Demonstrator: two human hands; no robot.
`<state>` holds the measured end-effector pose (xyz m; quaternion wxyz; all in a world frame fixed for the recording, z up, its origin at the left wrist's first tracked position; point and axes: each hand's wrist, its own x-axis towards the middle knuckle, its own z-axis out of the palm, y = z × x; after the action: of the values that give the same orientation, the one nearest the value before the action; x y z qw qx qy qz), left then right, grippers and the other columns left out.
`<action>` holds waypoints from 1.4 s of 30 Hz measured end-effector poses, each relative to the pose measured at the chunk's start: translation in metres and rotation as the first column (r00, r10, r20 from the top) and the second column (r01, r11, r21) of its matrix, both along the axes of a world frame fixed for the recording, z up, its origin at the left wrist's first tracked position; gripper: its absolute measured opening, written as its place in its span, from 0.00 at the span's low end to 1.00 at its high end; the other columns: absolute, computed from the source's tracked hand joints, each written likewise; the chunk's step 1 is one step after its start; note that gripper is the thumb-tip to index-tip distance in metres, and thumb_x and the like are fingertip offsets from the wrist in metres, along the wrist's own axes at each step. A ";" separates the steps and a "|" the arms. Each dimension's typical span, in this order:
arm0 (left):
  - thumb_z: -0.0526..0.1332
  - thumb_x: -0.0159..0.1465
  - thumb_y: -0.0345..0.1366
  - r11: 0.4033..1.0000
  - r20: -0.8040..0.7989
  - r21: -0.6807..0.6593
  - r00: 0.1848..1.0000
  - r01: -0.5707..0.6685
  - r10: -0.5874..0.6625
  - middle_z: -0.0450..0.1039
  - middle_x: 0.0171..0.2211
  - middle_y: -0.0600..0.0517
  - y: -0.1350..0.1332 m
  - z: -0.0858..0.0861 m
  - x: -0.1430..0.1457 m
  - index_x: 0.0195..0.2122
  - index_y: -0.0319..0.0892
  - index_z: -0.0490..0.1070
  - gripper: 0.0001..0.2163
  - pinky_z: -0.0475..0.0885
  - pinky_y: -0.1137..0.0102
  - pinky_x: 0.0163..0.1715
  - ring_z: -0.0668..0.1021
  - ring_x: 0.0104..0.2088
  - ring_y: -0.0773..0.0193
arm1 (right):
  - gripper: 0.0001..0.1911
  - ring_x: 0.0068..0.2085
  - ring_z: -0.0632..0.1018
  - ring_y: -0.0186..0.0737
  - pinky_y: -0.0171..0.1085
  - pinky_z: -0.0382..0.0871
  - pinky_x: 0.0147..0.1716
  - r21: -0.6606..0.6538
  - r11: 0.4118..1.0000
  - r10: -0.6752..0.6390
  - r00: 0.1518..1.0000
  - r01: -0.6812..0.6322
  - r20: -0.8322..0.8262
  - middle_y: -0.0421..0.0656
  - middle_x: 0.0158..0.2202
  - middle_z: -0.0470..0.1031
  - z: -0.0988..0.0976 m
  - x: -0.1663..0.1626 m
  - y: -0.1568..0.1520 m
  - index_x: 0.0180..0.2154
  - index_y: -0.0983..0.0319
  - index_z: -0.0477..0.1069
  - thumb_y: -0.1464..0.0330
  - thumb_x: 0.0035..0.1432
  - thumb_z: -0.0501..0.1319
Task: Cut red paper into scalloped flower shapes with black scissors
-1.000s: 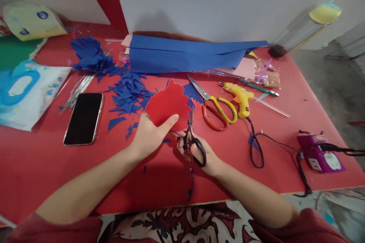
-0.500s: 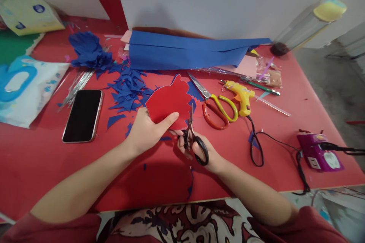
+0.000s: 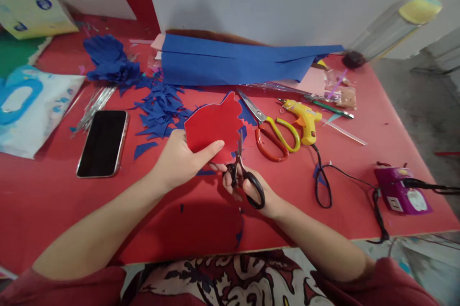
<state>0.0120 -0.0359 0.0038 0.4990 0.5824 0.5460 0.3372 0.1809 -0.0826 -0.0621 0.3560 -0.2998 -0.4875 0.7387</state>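
Scissors (image 3: 244, 176), black-handled, sit gripped in the right hand (image 3: 251, 191), blades at the red paper cutout (image 3: 213, 126) that the left hand (image 3: 179, 160) pinches steady (thumb on top).

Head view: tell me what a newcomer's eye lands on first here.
First the red paper shape at the middle of the table, pinched by the left hand, with the right hand working black-handled scissors at its lower right edge. Next, the pile of blue paper scraps just behind and to the left, and the yellow glue gun lying to the right beside orange-and-yellow scissors.
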 end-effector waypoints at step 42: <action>0.61 0.57 0.37 0.959 0.171 -0.255 0.982 0.124 -0.081 0.77 0.22 0.51 -0.006 -0.022 0.012 0.31 0.36 0.72 0.08 0.77 0.72 0.22 0.80 0.20 0.62 | 0.16 0.17 0.67 0.30 0.30 0.61 0.17 -0.092 0.834 -0.534 0.838 0.544 0.112 0.35 0.16 0.66 -0.006 -0.004 0.010 0.22 0.62 0.63 0.59 0.48 0.64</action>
<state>0.0235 -0.0422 -0.0182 0.6311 0.5093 0.5136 0.2802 0.1765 -0.0727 -0.0678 0.5107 -0.4759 -0.3521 0.6235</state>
